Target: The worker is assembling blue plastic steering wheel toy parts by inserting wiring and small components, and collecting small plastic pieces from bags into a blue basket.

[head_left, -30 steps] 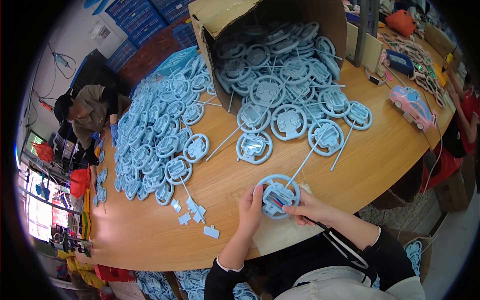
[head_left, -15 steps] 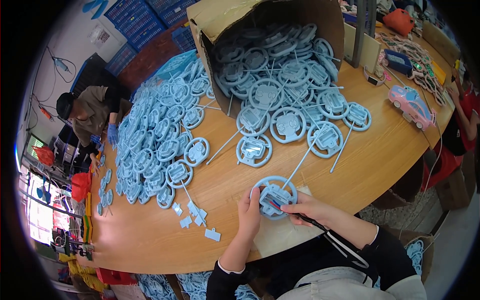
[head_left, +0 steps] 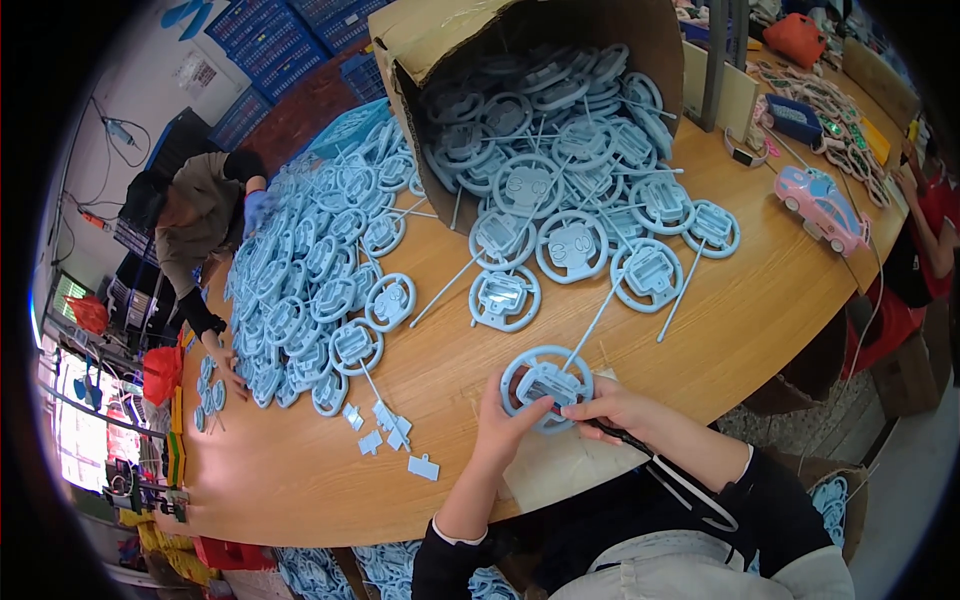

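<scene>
A light blue toy steering wheel (head_left: 550,384) with a long thin rod is held in front of me, above the near edge of the table. My left hand (head_left: 505,422) grips its left rim, the thumb pressed on the open compartment at the centre. Closed around a slim black tool (head_left: 636,442), my right hand (head_left: 617,408) touches the wheel's lower right side. The tool's tip is hidden by the fingers, so its kind is unclear. Small flat light blue cover pieces (head_left: 423,467) lie to the left of my hands.
A cardboard box (head_left: 425,140) on its side spills many wheels onto the table (head_left: 440,370). A large heap of wheels (head_left: 300,270) lies left of it. Beyond, a co-worker (head_left: 200,220) reaches toward it. A pink toy car (head_left: 822,210) stands at the right.
My left thumb has moved in over the wheel's centre, where red and blue wires showed before. The co-worker has leaned forward, one arm reaching toward the table and the gloved hand raised to the heap.
</scene>
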A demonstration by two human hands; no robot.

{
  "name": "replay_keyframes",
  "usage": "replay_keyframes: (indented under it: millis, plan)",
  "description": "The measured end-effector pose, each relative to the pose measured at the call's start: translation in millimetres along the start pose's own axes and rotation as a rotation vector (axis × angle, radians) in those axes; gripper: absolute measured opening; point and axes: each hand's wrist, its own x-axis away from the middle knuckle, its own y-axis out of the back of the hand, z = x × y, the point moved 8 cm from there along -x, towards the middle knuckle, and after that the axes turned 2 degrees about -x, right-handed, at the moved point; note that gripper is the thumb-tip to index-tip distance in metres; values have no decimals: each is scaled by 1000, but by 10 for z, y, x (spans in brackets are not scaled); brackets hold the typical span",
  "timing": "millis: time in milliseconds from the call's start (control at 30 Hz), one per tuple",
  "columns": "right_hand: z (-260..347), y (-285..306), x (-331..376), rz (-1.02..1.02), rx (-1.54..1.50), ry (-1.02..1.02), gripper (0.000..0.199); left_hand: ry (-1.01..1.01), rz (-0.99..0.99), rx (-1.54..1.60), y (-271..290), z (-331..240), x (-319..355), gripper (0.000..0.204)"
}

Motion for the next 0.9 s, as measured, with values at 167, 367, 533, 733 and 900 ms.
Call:
replay_keyframes:
  millis: [167,367,533,733,900]
  plan:
    - [30,138,38,-162,96,29,27,56,6,74,-41,61,-49,48]
    - [62,15,-8,-182,94,120,30,72,-5,63,91,64,-18,50]
    - [24,132,-30,-200,27,151,31,71,-30,142,3,33,-14,50]
    - [17,122,-16,-176,30,139,37,83,-33,194,31,27,-1,48]
    - [18,123,-20,-185,37,146,37,86,-9,286,84,99,-13,37]
